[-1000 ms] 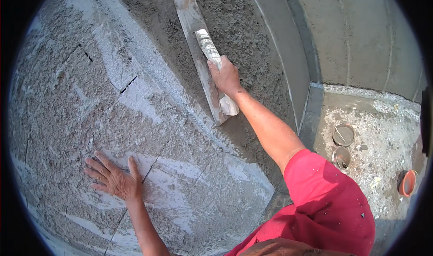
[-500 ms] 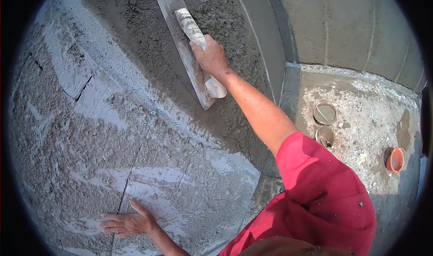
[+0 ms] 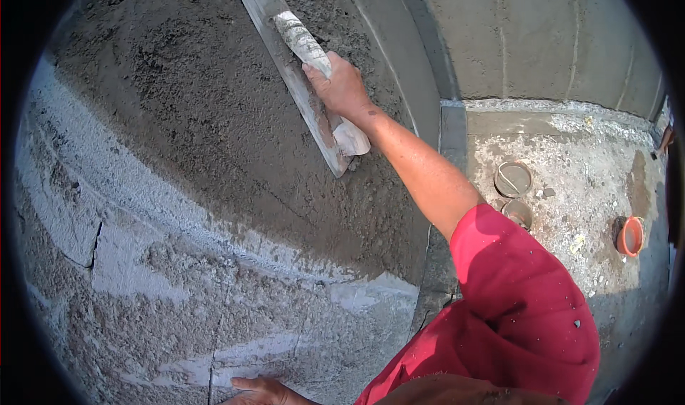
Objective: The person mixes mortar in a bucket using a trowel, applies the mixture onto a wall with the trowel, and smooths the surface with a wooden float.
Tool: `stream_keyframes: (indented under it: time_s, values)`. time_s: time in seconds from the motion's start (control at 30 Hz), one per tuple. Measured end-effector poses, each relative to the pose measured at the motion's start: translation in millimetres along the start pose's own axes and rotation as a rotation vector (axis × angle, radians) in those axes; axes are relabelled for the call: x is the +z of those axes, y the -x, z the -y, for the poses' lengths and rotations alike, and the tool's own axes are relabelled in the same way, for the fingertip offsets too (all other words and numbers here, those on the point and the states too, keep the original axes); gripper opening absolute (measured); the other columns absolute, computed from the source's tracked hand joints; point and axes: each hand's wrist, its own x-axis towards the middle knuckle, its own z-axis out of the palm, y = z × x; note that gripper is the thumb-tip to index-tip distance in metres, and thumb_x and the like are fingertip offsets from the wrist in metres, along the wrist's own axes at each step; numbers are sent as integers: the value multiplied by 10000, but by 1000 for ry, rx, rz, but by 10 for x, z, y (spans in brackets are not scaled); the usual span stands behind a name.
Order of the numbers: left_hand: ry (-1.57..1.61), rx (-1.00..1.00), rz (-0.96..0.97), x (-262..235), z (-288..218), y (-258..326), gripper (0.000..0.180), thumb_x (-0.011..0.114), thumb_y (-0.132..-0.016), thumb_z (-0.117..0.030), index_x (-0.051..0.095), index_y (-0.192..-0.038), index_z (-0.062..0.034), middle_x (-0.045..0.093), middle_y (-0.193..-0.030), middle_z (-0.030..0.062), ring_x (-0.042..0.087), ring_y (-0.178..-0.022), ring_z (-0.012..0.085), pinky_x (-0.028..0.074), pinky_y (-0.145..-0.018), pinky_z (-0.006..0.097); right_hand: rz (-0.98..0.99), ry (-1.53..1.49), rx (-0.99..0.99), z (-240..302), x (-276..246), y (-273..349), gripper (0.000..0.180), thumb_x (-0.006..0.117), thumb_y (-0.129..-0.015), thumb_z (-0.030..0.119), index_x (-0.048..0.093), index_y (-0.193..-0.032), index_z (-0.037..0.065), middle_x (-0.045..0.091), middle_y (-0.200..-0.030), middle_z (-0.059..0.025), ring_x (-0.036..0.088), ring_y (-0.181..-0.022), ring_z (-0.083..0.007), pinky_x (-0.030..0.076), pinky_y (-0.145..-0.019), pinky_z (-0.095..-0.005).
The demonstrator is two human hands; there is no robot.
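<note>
The right hand (image 3: 341, 87) is wrapped tight around the mortar-caked handle of a long flat trowel (image 3: 285, 62), whose blade lies pressed against the wall (image 3: 178, 155) high up — over the dark, wet plaster. Lower down, the surface is paler and rougher, with cracks running through it. The left hand (image 3: 260, 391) lies flat against that lower part at the bottom edge — only partly in view, its fingers spread. On the floor (image 3: 571, 162) to the right stand two small grey tins (image 3: 513, 179) and an orange bowl (image 3: 631, 236).
</note>
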Motion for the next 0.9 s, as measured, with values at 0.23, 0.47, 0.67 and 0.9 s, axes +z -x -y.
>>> stream_keyframes:
  time_s: [0.23,0.47,0.67,0.9]
  values:
    - [22,-38,25,37,-13,121,997,218,-1006,-798,186,-1678,-62,143,-1728,250,61,-1603,454,147,-1144,788,126,-57,-37,100,218,437,424,686,-990,395,587,-1064,-10,713,-930,-302,711,-933,-504,547,-816,-547]
    - [82,-26,-6,149,-247,42,999,214,-1006,-799,183,-1678,-59,142,-1728,250,62,-1603,454,148,-1144,787,-59,5,40,-394,-128,-1164,508,687,-975,464,660,-1117,-23,743,-996,-264,721,-1006,-452,548,-881,-518]
    - [90,-46,7,132,-227,93,1001,210,-1006,-799,181,-1677,-57,142,-1728,250,64,-1602,455,150,-1144,787,1,-69,190,-881,127,-82,452,665,-989,414,666,-1136,-13,742,-1052,-256,716,-1055,-427,537,-905,-505]
    - [114,-20,-3,207,-500,77,1003,206,-1006,-800,179,-1677,-55,141,-1728,251,65,-1602,455,151,-1144,786,-77,35,-105,-366,-123,-1439,528,699,-961,473,665,-1112,-32,747,-940,-250,736,-922,-448,562,-863,-503]
